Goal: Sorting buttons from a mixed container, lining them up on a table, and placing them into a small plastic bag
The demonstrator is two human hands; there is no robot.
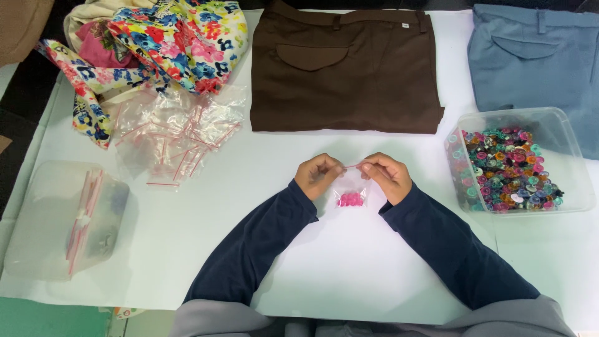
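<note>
Pinching small clear bag [352, 193] top, pink contents indistinct

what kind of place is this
Probably a garment or sewing workroom's packing table. Folded brown trousers and blue trousers lie on it, beside a clear plastic tub of mixed coloured buttons. Both hands pinch a small clear zip bag of pink buttons.

Light: bright, even, from overhead.
Shadows: soft, faint under the sleeves.
Focus: sharp centrally; slight wide-angle bending at edges.
</note>
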